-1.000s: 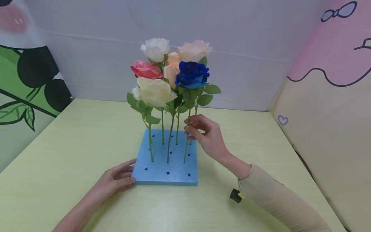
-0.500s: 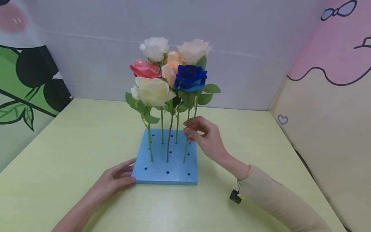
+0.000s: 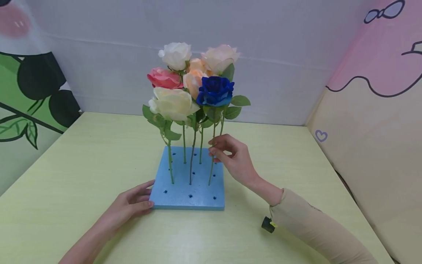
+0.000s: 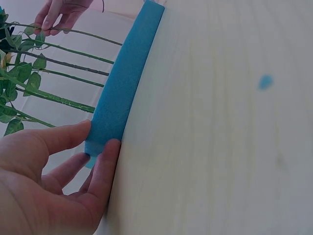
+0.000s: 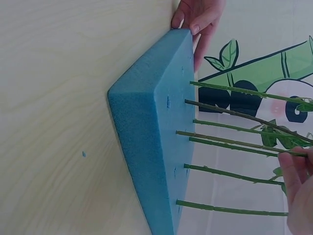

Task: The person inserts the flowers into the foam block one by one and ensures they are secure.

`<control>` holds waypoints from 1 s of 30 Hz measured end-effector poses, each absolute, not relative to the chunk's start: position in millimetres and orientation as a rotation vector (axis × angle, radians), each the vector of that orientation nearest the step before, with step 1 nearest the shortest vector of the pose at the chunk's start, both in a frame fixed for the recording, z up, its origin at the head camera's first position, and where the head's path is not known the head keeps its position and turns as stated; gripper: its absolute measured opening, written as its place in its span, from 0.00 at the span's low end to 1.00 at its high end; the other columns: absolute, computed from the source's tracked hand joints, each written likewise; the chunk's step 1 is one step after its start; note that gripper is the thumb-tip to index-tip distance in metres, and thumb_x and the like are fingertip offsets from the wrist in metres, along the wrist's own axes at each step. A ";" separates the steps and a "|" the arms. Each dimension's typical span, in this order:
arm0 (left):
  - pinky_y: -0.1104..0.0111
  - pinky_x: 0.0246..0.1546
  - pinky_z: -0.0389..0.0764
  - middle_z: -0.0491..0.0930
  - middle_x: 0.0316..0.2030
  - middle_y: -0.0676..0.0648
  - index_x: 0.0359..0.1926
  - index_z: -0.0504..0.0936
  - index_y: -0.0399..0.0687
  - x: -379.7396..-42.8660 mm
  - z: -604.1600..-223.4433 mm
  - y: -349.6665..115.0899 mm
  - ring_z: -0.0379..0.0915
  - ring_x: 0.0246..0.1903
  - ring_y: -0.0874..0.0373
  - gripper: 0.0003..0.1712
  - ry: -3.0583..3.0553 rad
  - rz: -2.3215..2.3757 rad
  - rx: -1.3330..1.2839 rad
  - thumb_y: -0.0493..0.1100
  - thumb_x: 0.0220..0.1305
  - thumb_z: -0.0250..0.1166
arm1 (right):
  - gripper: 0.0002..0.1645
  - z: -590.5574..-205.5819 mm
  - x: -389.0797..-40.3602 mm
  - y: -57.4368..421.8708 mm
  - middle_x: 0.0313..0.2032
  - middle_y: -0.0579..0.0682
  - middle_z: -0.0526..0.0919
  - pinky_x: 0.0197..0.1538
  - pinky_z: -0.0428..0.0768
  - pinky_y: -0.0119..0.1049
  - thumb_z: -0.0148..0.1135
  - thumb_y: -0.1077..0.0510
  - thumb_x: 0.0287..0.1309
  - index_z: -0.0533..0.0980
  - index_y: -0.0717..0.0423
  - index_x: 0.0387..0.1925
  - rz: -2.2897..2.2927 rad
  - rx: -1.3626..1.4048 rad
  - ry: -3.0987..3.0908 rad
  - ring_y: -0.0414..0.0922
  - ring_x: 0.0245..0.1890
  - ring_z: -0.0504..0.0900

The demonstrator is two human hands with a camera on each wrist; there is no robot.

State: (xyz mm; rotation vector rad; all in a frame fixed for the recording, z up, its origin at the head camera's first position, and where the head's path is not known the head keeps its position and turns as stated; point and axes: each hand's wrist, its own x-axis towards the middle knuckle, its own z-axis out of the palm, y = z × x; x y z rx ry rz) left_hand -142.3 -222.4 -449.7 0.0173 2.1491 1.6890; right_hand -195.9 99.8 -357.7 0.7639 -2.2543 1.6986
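Note:
In the head view my right hand (image 3: 235,157) pinches the thin green stem of a blue rose (image 3: 215,91) between thumb and fingers. The stem's lower end meets the blue foam board (image 3: 178,201) in a hole of its middle-right part. My left hand (image 3: 133,205) holds the board's near left corner; in the left wrist view, the thumb and fingers of that left hand (image 4: 63,176) press around this corner. Other roses stand upright in the board: cream (image 3: 173,104), coral pink (image 3: 165,78), white (image 3: 176,56), pale pink (image 3: 220,58) and peach (image 3: 193,81).
Several holes (image 3: 190,196) show along the board's near side. A pale wooden table (image 3: 99,157) carries the board. A small black object with a yellow tag (image 3: 268,224) is beside the right sleeve (image 3: 306,216). A grey wall (image 3: 280,73) rises behind.
The blue rose's head has sunk and shifted slightly left, with my right hand moving down a little on its stem. My left hand and the board stay in place.

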 end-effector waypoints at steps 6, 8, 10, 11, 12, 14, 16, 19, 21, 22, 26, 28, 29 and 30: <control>0.68 0.50 0.86 0.66 0.68 0.34 0.76 0.58 0.51 -142.2 -449.2 -221.8 0.76 0.55 0.58 0.44 2.147 1.691 0.011 0.43 0.64 0.68 | 0.11 -359.1 -195.6 100.1 0.40 0.65 0.85 0.38 0.90 0.36 0.60 0.68 0.64 0.77 0.62 0.48 1.704 0.756 -2.257 0.60 0.38 0.85; 0.67 0.50 0.86 0.66 0.68 0.34 0.76 0.58 0.51 -142.3 -449.1 -221.7 0.76 0.55 0.58 0.44 2.148 1.690 0.007 0.43 0.64 0.68 | 0.11 -358.9 -195.2 100.0 0.40 0.66 0.85 0.38 0.90 0.37 0.60 0.68 0.64 0.77 0.62 0.49 1.708 0.758 -2.256 0.62 0.38 0.85; 0.67 0.50 0.86 0.66 0.68 0.34 0.76 0.58 0.51 -142.5 -449.1 -221.6 0.76 0.55 0.58 0.44 2.146 1.690 0.003 0.43 0.64 0.68 | 0.11 -358.6 -194.8 100.0 0.40 0.66 0.85 0.38 0.90 0.38 0.60 0.67 0.64 0.77 0.62 0.49 1.710 0.758 -2.256 0.63 0.39 0.84; 0.67 0.50 0.86 0.66 0.68 0.34 0.76 0.58 0.51 -142.7 -449.1 -221.6 0.76 0.55 0.58 0.44 2.144 1.692 0.002 0.43 0.64 0.68 | 0.11 -358.6 -194.6 100.0 0.40 0.67 0.84 0.38 0.90 0.38 0.60 0.67 0.65 0.77 0.62 0.49 1.711 0.758 -2.256 0.63 0.39 0.84; 0.67 0.50 0.86 0.66 0.68 0.34 0.76 0.58 0.51 -142.9 -449.2 -221.6 0.76 0.55 0.58 0.44 2.140 1.693 0.001 0.43 0.64 0.68 | 0.11 -358.6 -194.4 100.1 0.40 0.68 0.84 0.38 0.90 0.38 0.60 0.67 0.65 0.77 0.62 0.49 1.711 0.758 -2.257 0.62 0.38 0.84; 0.67 0.50 0.86 0.66 0.68 0.34 0.76 0.58 0.51 -143.2 -449.4 -221.5 0.76 0.55 0.58 0.43 2.141 1.688 -0.003 0.43 0.64 0.68 | 0.11 -358.5 -194.1 100.1 0.40 0.67 0.84 0.38 0.90 0.38 0.60 0.67 0.65 0.77 0.62 0.49 1.710 0.756 -2.259 0.59 0.38 0.85; 0.67 0.50 0.87 0.66 0.68 0.34 0.76 0.58 0.51 -143.4 -449.5 -221.4 0.76 0.55 0.58 0.43 2.143 1.682 -0.008 0.44 0.64 0.68 | 0.12 -358.6 -194.0 100.1 0.39 0.66 0.85 0.38 0.90 0.38 0.60 0.67 0.64 0.77 0.62 0.49 1.707 0.753 -2.263 0.53 0.37 0.86; 0.67 0.50 0.87 0.66 0.68 0.34 0.76 0.58 0.51 -143.4 -449.3 -221.5 0.76 0.55 0.58 0.44 2.150 1.675 -0.010 0.44 0.64 0.68 | 0.12 -358.6 -194.4 100.1 0.39 0.65 0.85 0.38 0.90 0.37 0.60 0.67 0.64 0.77 0.62 0.49 1.704 0.753 -2.265 0.40 0.36 0.86; 0.67 0.50 0.87 0.66 0.68 0.34 0.76 0.58 0.51 -143.4 -449.0 -221.7 0.76 0.55 0.58 0.44 2.150 1.681 -0.006 0.44 0.64 0.68 | 0.13 -359.2 -194.9 100.5 0.40 0.66 0.85 0.38 0.90 0.37 0.61 0.67 0.64 0.77 0.62 0.49 1.709 0.754 -2.265 0.35 0.35 0.85; 0.67 0.50 0.87 0.66 0.68 0.34 0.76 0.58 0.51 -143.4 -448.9 -221.8 0.76 0.55 0.58 0.44 2.151 1.683 -0.002 0.43 0.64 0.68 | 0.13 -359.3 -194.9 100.6 0.40 0.67 0.85 0.38 0.90 0.37 0.61 0.67 0.64 0.77 0.62 0.49 1.709 0.753 -2.266 0.34 0.35 0.85; 0.67 0.50 0.86 0.66 0.68 0.34 0.76 0.58 0.51 -142.9 -448.8 -222.1 0.76 0.55 0.58 0.44 2.147 1.689 0.003 0.43 0.63 0.68 | 0.14 -360.6 -195.4 101.2 0.41 0.66 0.85 0.38 0.90 0.37 0.62 0.67 0.63 0.77 0.61 0.50 1.722 0.743 -2.271 0.35 0.34 0.86; 0.67 0.50 0.86 0.66 0.68 0.34 0.76 0.58 0.51 -142.2 -449.1 -222.1 0.76 0.55 0.58 0.44 2.148 1.683 -0.002 0.43 0.64 0.68 | 0.14 -361.3 -195.2 101.5 0.40 0.65 0.85 0.38 0.90 0.37 0.62 0.66 0.63 0.78 0.61 0.50 1.729 0.740 -2.269 0.38 0.35 0.87; 0.67 0.50 0.86 0.66 0.68 0.34 0.76 0.58 0.51 -141.9 -449.3 -222.1 0.76 0.55 0.58 0.44 2.147 1.683 -0.006 0.43 0.64 0.68 | 0.14 -361.7 -195.3 101.7 0.40 0.65 0.85 0.38 0.90 0.38 0.63 0.66 0.63 0.78 0.61 0.51 1.733 0.740 -2.267 0.39 0.35 0.87; 0.67 0.50 0.86 0.66 0.68 0.34 0.76 0.58 0.51 -141.6 -449.4 -222.0 0.76 0.55 0.58 0.44 2.146 1.682 -0.009 0.43 0.63 0.68 | 0.15 -362.2 -195.2 102.1 0.40 0.65 0.86 0.38 0.90 0.38 0.63 0.66 0.63 0.78 0.61 0.51 1.733 0.740 -2.265 0.41 0.35 0.87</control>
